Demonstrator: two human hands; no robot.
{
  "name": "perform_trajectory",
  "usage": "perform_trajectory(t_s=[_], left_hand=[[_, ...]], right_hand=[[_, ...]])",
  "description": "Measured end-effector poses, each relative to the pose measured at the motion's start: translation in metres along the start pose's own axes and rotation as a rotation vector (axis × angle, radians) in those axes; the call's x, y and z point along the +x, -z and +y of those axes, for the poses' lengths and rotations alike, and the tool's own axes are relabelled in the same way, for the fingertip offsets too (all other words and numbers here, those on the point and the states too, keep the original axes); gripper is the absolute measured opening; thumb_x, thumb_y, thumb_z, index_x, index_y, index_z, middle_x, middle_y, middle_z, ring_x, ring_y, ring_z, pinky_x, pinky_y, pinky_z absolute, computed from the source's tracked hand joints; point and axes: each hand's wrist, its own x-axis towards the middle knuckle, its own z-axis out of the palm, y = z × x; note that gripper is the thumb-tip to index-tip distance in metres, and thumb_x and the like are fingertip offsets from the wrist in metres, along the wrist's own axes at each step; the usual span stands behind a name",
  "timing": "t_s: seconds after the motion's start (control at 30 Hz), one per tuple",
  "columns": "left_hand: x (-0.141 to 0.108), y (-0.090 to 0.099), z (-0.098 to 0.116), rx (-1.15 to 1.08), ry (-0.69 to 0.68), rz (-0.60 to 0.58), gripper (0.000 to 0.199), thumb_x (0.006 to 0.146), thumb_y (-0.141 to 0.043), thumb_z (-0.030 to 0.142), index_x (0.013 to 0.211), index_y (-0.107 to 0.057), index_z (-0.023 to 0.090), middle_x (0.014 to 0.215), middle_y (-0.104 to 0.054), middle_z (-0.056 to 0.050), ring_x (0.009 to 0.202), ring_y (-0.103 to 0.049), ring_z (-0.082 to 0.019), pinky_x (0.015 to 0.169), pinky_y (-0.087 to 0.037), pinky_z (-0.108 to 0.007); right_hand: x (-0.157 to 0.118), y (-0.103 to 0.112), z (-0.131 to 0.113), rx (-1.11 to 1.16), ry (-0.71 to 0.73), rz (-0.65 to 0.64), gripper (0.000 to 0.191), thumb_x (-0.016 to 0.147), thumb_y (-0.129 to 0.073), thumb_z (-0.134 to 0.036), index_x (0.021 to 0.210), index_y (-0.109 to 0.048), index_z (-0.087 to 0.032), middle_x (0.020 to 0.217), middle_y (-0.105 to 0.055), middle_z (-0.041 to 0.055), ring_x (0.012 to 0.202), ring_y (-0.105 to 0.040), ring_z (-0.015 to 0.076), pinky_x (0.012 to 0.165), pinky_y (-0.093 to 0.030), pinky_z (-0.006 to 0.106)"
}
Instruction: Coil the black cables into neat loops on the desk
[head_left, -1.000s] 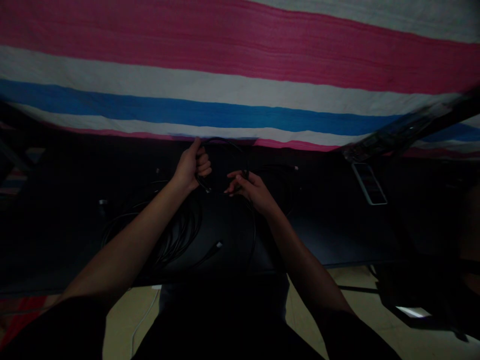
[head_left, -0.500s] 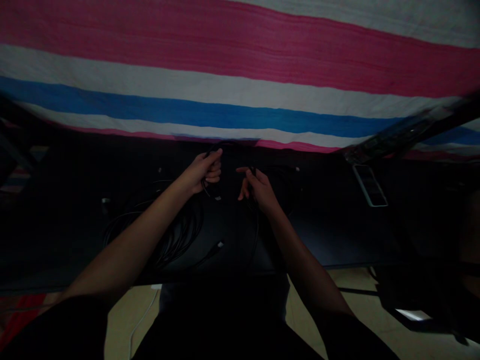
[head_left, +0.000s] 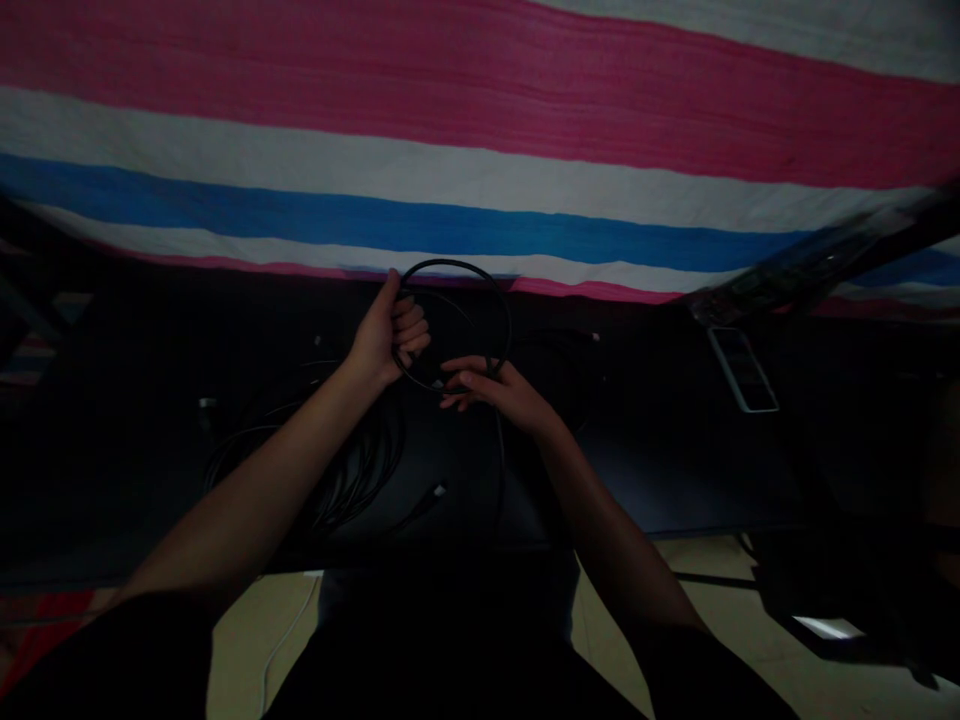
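Head view: near the close edge of the black table (head_left: 637, 450), a loose plug (head_left: 439, 490) points up and to the right, and a big messy coil (head_left: 386, 465) sits to its left, partly under the left arm. If a sleeve or arm rubbed that coil, its rings could slide and get mixed up. A bit farther in, the thin tail (head_left: 500, 460) hangs from the right hand (head_left: 510, 393) toward the close edge, so it could snag on something or pull the ring crooked. The right hand touches the loop with its fingers half spread; I cannot tell how hard it grips. The left hand (head_left: 382, 335) is curled around the other side of the black cable loop (head_left: 450, 262), which is up between the 2 hands near the far edge. If either let go too soon, the round shape could spring open, because cable is bendy and likes to pop out. A pale tip (head_left: 438, 384) by the right fingers might catch in the ring. To the right, another plug (head_left: 595, 337) lies near the far edge, and its cord could tangle too. The phone (head_left: 744, 370) is well apart, nearer the far right corner. Past the far edge is a striped cloth (head_left: 450, 180), close enough for the loop to brush. It is dark, so black cords are easy to mix up.
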Motion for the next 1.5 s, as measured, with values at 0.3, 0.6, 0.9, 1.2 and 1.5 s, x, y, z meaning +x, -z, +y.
perform_trajectory(t_s=[0.3, 0.6, 0.9, 1.2, 1.5], left_hand=[[-0.0047, -0.0057, -0.0003, 0.093, -0.020, 0.050, 0.063, 0.092, -0.051, 0.062, 0.051, -0.026, 0.022, 0.040, -0.022, 0.009, 0.030, -0.021, -0.004, 0.029, -0.021, -0.018], [-0.0051, -0.0054, -0.0014, 0.008, -0.042, -0.001, 0.062, 0.093, -0.052, 0.060, 0.051, -0.026, 0.022, 0.041, -0.022, 0.009, 0.030, -0.022, -0.004, 0.030, -0.023, -0.018], [-0.0055, -0.0057, -0.0020, 0.005, -0.022, 0.001, 0.060, 0.094, -0.050, 0.060, 0.053, -0.026, 0.023, 0.041, -0.022, 0.009, 0.030, -0.024, -0.004, 0.029, -0.024, -0.019], [-0.0060, -0.0069, -0.0036, -0.034, -0.015, -0.004, 0.060, 0.095, -0.052, 0.055, 0.051, -0.027, 0.022, 0.042, -0.024, 0.009, 0.030, -0.025, -0.003, 0.031, -0.025, -0.018], [-0.0058, -0.0075, -0.0048, -0.125, 0.021, 0.012, 0.059, 0.092, -0.058, 0.052, 0.051, -0.029, 0.022, 0.041, -0.027, 0.009, 0.029, -0.027, -0.004, 0.030, -0.024, -0.019]], right_hand=[[-0.0028, -0.0016, 0.0007, 0.065, -0.056, -0.089, 0.051, 0.081, -0.074, -0.048, 0.119, -0.065, -0.015, 0.098, -0.076, 0.0117, 0.092, -0.074, 0.0233, 0.071, -0.055, 0.029], [-0.0025, -0.0004, 0.0018, 0.064, -0.070, -0.095, 0.051, 0.082, -0.074, -0.045, 0.124, -0.063, -0.017, 0.109, -0.074, 0.0123, 0.097, -0.072, 0.0236, 0.073, -0.056, 0.030], [-0.0011, 0.0001, 0.0042, 0.069, -0.056, -0.085, 0.044, 0.084, -0.073, -0.038, 0.122, -0.065, -0.017, 0.110, -0.069, 0.0092, 0.092, -0.072, 0.0197, 0.070, -0.057, 0.025], [-0.0007, 0.0019, 0.0054, 0.046, -0.022, -0.129, 0.042, 0.086, -0.070, -0.038, 0.124, -0.065, -0.018, 0.112, -0.067, 0.0093, 0.093, -0.071, 0.0197, 0.069, -0.057, 0.025], [-0.0014, 0.0019, 0.0048, 0.002, 0.019, -0.173, 0.043, 0.088, -0.068, -0.034, 0.128, -0.062, -0.018, 0.121, -0.066, 0.0108, 0.096, -0.072, 0.0213, 0.070, -0.057, 0.025]])
